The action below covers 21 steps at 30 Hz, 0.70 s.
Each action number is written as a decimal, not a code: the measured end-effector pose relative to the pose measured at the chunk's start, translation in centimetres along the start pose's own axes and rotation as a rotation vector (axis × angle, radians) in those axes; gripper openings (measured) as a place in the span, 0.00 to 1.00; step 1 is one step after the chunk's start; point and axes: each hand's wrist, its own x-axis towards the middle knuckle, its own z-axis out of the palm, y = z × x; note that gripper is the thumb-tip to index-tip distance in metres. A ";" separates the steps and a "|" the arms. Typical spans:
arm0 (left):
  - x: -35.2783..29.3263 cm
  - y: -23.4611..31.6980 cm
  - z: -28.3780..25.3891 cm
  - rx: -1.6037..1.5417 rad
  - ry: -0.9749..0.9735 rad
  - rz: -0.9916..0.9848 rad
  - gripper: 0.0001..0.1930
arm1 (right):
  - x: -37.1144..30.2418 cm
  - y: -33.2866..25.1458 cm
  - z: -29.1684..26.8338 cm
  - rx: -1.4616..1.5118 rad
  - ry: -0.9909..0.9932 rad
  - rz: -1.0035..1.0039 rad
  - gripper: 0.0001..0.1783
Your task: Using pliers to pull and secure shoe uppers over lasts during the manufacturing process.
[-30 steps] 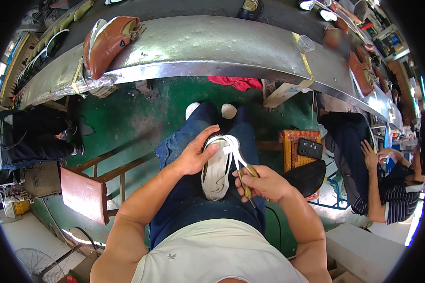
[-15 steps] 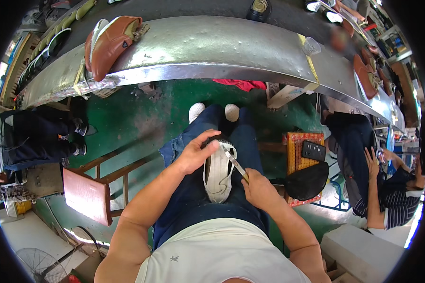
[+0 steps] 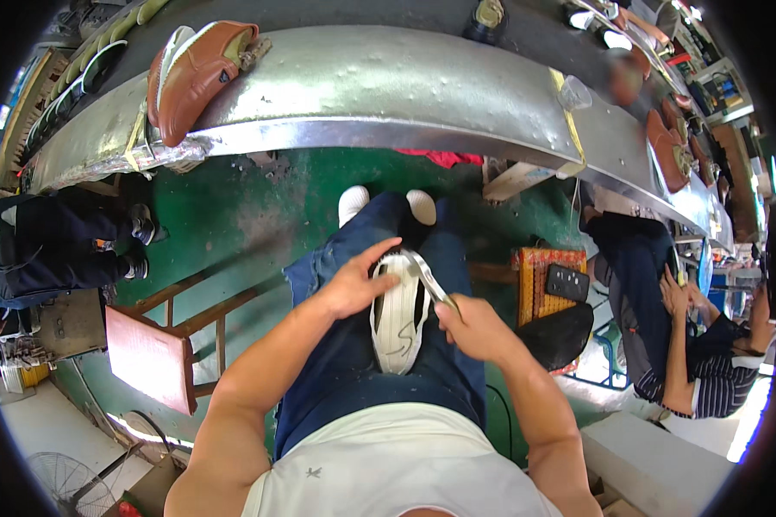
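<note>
On my lap lies a shoe (image 3: 396,332), its pale underside up, with a dark curved line drawn on it. The end nearer my body is rounded. My left hand (image 3: 366,280) grips the far end of the shoe, the thumb over the pale underside and the forefinger along the dark rim. In my right hand (image 3: 472,327) is a slim metal hand tool (image 3: 431,283), held by its brownish handle. The tool's curved head meets the shoe's far rim, close to my left fingertips. Its exact jaw or tip shape cannot be made out.
A metal-edged bench (image 3: 388,82) runs across the front, carrying a brown shoe (image 3: 194,82). A wooden stool (image 3: 151,358) stands left. To the right are a woven-topped seat (image 3: 547,271), a black pouch (image 3: 560,336) and a seated person (image 3: 707,345). Another person's legs (image 3: 69,246) show left.
The tool's head has turned and settled on the shoe's far rim, and my right hand has shifted slightly. My left thumb lies further over the underside. The view has shifted a little.
</note>
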 end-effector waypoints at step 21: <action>-6.6 -7.2 8.3 -0.565 -0.012 0.076 0.38 | -6.6 1.2 0.3 -0.787 -0.028 -0.285 0.27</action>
